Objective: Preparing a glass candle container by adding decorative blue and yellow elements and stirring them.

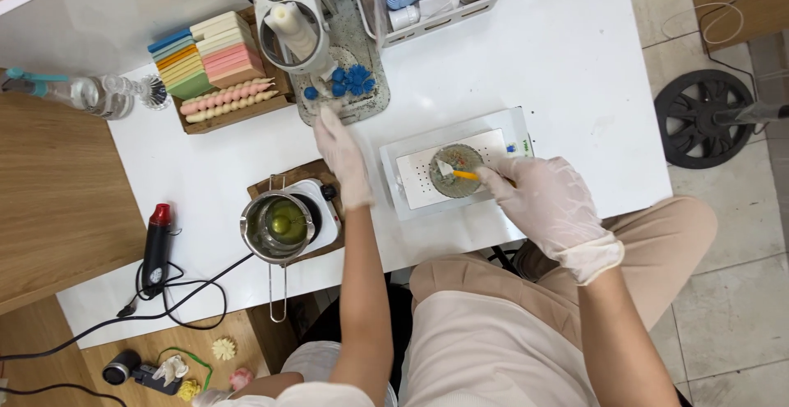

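My gloved right hand [549,206] pinches a small orange tool [465,175] over the round dish [454,170] on the white scale [411,179], near the table's [575,70] front edge. My left hand [343,156] rests flat and empty beside the scale.

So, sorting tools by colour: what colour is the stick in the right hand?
Orange-yellow stick, held by the gloved right hand over the round dish; head view.

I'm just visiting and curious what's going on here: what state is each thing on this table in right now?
Left hand: gloved, open, flat on the table.
Right hand: gloved, gripping an orange tool.
Round dish: on the scale, holding speckled material.
Pot: on the hot plate, holding yellowish liquid.
Heat gun: lying flat, untouched.
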